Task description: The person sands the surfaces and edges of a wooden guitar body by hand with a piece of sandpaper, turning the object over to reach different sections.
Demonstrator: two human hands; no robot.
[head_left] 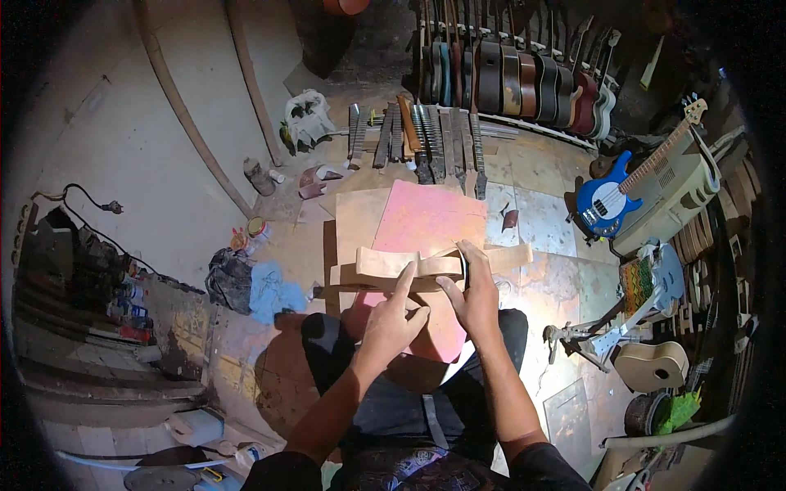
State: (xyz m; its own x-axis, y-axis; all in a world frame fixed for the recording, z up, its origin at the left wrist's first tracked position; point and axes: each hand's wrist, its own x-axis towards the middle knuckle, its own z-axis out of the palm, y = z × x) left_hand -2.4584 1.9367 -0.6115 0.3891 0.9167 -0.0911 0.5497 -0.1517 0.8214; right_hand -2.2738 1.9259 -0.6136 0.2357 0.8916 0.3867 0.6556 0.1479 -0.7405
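Across my lap lies a pale wooden piece with a scooped, curved edge [386,262], its kind not clear. A longer strip of pale wood [509,257] sticks out beyond it on the right. My right hand [477,299] grips the piece near its right end, thumb on the near side and fingers over the far side. With its index finger stretched out, my left hand [391,326] touches the near edge; its thumb stands apart and the other fingers are bent. Beneath the wood are a pink board [432,214] and a second pink sheet [440,329] nearer me.
Several guitar necks [449,139] lie on the floor ahead, before a rack of guitars [512,80]. On the right stand a blue bass guitar [607,199] and an unfinished guitar body [652,366]. A blue cloth [274,293] and a dark bag [229,280] lie at left.
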